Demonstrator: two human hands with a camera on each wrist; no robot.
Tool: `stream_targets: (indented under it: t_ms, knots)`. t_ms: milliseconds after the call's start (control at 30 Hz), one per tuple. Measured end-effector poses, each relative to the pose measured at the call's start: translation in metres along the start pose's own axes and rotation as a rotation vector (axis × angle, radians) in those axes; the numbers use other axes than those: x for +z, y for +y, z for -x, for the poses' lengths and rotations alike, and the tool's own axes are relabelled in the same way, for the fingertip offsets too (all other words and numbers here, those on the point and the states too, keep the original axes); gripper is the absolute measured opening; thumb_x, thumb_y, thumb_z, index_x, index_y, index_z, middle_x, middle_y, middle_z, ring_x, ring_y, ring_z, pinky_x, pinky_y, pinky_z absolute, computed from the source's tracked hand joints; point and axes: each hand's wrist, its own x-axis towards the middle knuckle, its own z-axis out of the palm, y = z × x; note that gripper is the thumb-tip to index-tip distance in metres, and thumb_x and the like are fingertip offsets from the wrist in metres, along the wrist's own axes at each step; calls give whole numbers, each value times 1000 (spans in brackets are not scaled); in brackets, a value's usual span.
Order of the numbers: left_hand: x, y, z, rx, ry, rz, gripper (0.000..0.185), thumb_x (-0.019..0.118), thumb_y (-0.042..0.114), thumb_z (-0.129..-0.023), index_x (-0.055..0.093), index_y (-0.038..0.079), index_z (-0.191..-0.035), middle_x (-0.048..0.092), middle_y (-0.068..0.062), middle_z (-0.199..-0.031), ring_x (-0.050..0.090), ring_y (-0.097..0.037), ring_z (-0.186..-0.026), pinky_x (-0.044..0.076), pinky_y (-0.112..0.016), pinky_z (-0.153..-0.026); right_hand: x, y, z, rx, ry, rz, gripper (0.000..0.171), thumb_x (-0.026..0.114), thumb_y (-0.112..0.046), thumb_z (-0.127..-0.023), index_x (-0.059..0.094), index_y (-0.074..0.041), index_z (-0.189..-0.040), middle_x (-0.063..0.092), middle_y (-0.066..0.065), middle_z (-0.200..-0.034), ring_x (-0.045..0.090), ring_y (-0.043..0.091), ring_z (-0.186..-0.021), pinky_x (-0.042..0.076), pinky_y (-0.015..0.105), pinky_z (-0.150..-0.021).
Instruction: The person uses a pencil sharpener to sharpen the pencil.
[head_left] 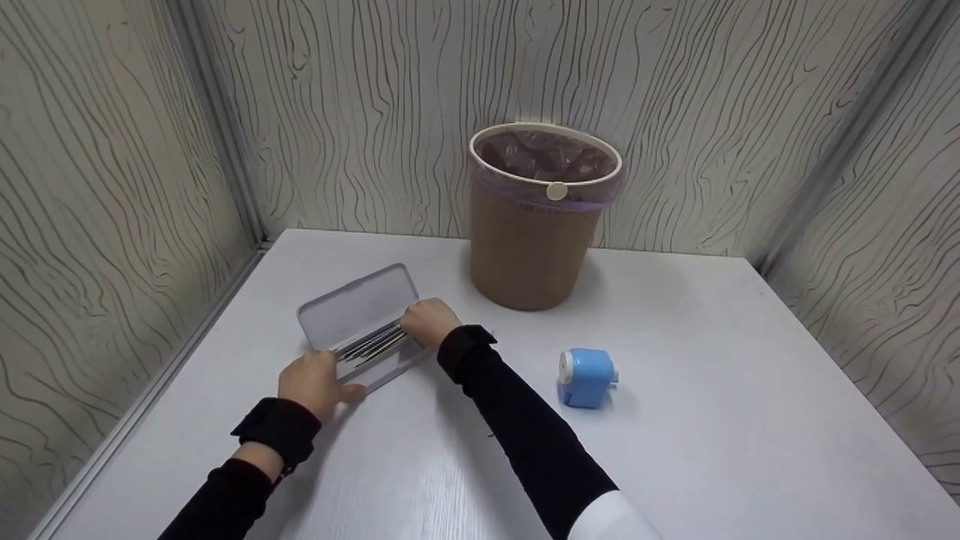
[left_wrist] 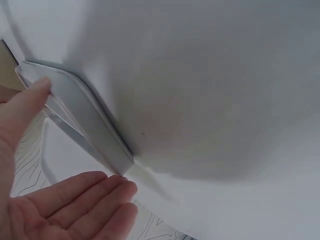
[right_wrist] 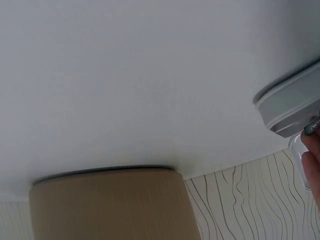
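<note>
A pale grey pencil case (head_left: 356, 309) lies with its lid raised at the left of the table, several dark pencils (head_left: 371, 345) in its tray. My left hand (head_left: 309, 381) holds the case's left end; in the left wrist view the thumb (left_wrist: 36, 95) presses the front wall (left_wrist: 92, 117) and the fingers (left_wrist: 95, 200) lie at the end. Over the tray's right end, my right hand (head_left: 429, 322) pinches a pencil, whose dark end with a silvery band (right_wrist: 312, 126) shows in the right wrist view. The rest of that pencil is hidden there.
A brown waste bin (head_left: 525, 255) with a clear liner stands at the back of the white table (head_left: 720, 450). Right of the right forearm sits a blue pencil sharpener (head_left: 589, 377). Wood-patterned panels (head_left: 360, 120) enclose the back and sides.
</note>
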Motion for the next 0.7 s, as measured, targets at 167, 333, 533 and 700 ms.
stream_targets:
  t_ms: [167, 333, 533, 700]
  knots:
    - [-2, 0, -4, -1, -30, -13, 52, 93, 25, -70, 70, -11, -99, 75, -24, -84, 68, -28, -68, 57, -48, -63, 0, -2, -6, 8, 8, 22, 16, 71, -5, -85, 80, -18, -85, 80, -4, -86, 66, 7, -66, 61, 25, -64]
    - [-4, 2, -3, -6, -52, -13, 52, 92, 23, -70, 69, -11, -101, 75, -23, -84, 67, -26, -69, 57, -46, -63, 5, -4, -7, -2, 26, 20, 10, 74, -10, -86, 80, -18, -88, 79, -2, -87, 74, 12, -74, 61, 27, -64]
    - [-3, 4, -2, -12, -48, -5, 49, 93, 23, -69, 71, -8, -100, 75, -21, -86, 68, -28, -72, 57, -48, -66, 1, -3, -6, -10, -15, 7, 10, 76, -11, -85, 80, -19, -91, 79, -3, -90, 74, 13, -79, 62, 27, -68]
    - [-2, 4, -5, -18, -62, -13, 46, 93, 24, -69, 71, -7, -95, 74, -19, -83, 67, -27, -70, 55, -47, -64, 2, -1, -6, -7, -41, 2, 13, 74, -8, -88, 80, -19, -91, 79, -3, -90, 74, 12, -79, 62, 26, -69]
